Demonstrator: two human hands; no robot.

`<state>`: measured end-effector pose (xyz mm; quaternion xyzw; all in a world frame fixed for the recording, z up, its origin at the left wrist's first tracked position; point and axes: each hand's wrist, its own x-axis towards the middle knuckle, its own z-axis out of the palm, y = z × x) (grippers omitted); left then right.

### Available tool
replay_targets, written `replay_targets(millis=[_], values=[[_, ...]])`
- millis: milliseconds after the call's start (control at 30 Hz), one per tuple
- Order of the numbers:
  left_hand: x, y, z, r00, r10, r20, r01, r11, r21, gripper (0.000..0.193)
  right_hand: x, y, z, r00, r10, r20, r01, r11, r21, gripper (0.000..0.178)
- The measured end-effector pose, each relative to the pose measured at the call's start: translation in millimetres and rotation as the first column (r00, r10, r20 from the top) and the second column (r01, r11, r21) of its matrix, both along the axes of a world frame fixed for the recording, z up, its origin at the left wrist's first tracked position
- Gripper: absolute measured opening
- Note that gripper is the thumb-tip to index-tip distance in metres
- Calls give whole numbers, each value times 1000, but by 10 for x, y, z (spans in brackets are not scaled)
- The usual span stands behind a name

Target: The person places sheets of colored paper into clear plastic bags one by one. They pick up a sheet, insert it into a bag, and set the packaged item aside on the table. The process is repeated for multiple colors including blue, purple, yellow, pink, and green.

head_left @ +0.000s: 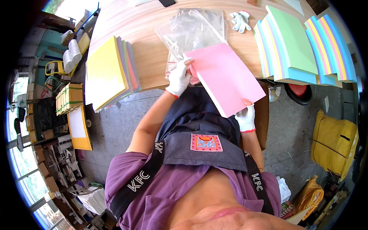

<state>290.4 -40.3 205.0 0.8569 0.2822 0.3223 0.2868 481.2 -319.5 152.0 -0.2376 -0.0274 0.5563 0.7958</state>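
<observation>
Wooden table [153, 57]: one pink stack [226, 78], two gloved hands [179, 78].

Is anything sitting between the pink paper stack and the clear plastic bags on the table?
Nothing visible does. The pink paper stack, held by the left hand and right hand, has its top edge right at the clear plastic bags, with no other object between them.

clear plastic bags [195, 27] on table, yellow bundled packs [69, 98] left
</observation>
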Motion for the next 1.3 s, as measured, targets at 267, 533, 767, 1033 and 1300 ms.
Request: replay_targets(millis=[267,533,767,1033,1300], values=[[503,-644,-510,599,594,538,302,455,-838,26,-241,116,285,994,-96,49,106,950,-293,21],[294,-702,-673,825,469,315,125,392,-911,23,-403,532,283,990,-55,129,98,930,-353,16],[-219,-1207,-719,999,-39,-22,-4,418,-908,24,-655,643,-8,977,-22,211,47,992,-113,20],[-304,-1299,-947,956,295,-1,91,-297,-950,17,-504,1118,-286,998,-51,47,68,870,-488,27],[-574,-960,-834,990,75,123,140,-301,-943,44,-592,769,-42,924,379,-50,-374,871,-319,35]])
